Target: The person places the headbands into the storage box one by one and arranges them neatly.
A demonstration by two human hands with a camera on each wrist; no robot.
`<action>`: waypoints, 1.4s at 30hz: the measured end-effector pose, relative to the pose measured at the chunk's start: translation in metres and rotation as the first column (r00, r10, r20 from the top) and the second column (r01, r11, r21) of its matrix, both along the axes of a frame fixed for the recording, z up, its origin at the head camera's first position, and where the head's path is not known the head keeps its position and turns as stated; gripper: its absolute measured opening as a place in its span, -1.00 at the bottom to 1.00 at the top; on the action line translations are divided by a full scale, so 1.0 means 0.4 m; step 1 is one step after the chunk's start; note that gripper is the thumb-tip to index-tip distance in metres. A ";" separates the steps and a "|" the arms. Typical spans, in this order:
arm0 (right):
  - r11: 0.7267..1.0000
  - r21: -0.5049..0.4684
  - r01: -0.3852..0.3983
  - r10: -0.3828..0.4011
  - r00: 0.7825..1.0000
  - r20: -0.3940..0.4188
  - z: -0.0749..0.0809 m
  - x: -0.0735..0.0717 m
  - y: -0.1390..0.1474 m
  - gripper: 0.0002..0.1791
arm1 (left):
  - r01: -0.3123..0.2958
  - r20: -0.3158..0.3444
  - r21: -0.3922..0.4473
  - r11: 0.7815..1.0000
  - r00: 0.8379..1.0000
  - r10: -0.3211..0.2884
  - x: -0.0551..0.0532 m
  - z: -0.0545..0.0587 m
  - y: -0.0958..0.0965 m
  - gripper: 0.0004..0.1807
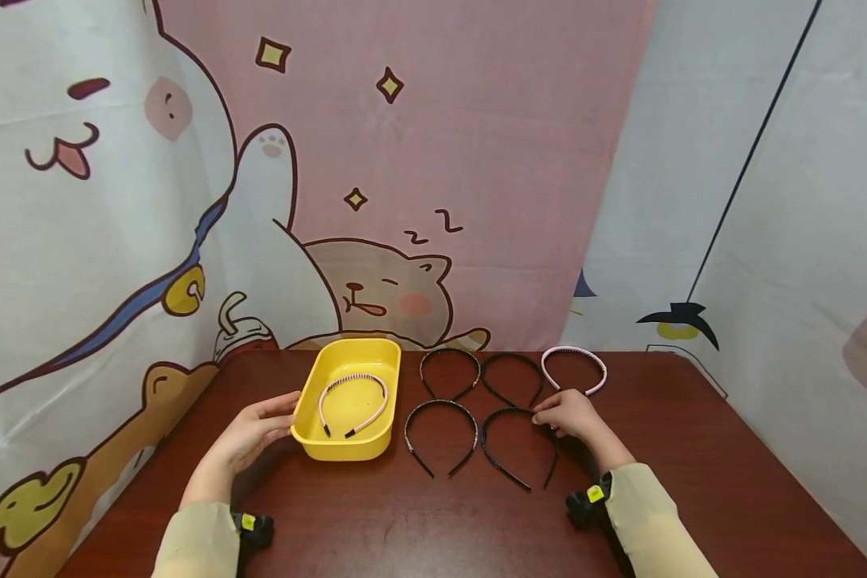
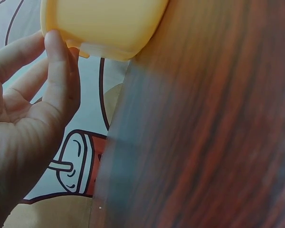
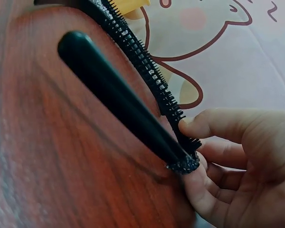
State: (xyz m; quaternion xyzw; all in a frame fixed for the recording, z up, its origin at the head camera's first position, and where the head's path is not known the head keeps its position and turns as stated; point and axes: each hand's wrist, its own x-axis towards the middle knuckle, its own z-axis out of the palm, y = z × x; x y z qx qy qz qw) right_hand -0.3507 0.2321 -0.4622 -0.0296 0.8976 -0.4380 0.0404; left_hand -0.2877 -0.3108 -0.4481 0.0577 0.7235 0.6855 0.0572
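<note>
In the head view my right hand (image 1: 572, 413) pinches the top of a black headband (image 1: 502, 466) at the front right of a group. The right wrist view shows this headband (image 3: 128, 102) tilted, with small teeth inside its band and sparkly trim, between the thumb and fingers. My left hand (image 1: 249, 433) holds the left rim of a yellow plastic tub (image 1: 343, 451). Fingertips (image 2: 54, 40) meet the tub's rim (image 2: 104, 28) in the left wrist view. A pink-and-white striped headband (image 1: 354, 377) lies inside the tub.
Beside the tub lie further headbands: a dark patterned one (image 1: 441, 403) in front, a dark one (image 1: 451, 351) and a black one (image 1: 513, 356) behind, and a pale pink one (image 1: 574, 350) at back right. A cartoon-printed cloth (image 1: 477, 160) hangs behind the brown table (image 1: 419, 530).
</note>
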 end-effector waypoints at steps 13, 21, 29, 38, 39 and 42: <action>0.989 -0.147 0.001 0.007 0.999 0.053 0.007 0.015 0.013 -0.72 | 0.016 0.007 -0.005 1.000 1.000 -0.016 0.002 -0.001 0.004 -0.34; 0.984 -0.175 -0.011 0.022 0.998 0.062 0.018 0.015 0.020 -0.67 | 0.008 0.005 0.009 1.000 1.000 -0.008 0.000 -0.003 0.005 -0.34; 0.984 -0.177 -0.015 0.025 0.998 0.056 0.026 0.015 0.026 -0.67 | 0.009 0.001 0.001 1.000 1.000 -0.009 0.005 -0.004 0.003 -0.35; 0.978 -0.209 -0.012 0.021 0.999 0.044 0.034 0.007 0.029 -0.68 | 0.007 -0.010 -0.023 1.000 1.000 -0.007 0.003 -0.004 0.001 -0.35; 0.979 -0.205 -0.012 0.021 0.999 0.041 0.035 0.007 0.029 -0.67 | 0.004 -0.008 -0.022 1.000 1.000 -0.005 0.003 -0.004 0.001 -0.35; 0.979 -0.205 -0.003 0.012 0.999 0.042 0.035 0.005 0.029 -0.66 | 0.007 -0.004 -0.018 1.000 1.000 -0.007 0.003 -0.004 0.000 -0.35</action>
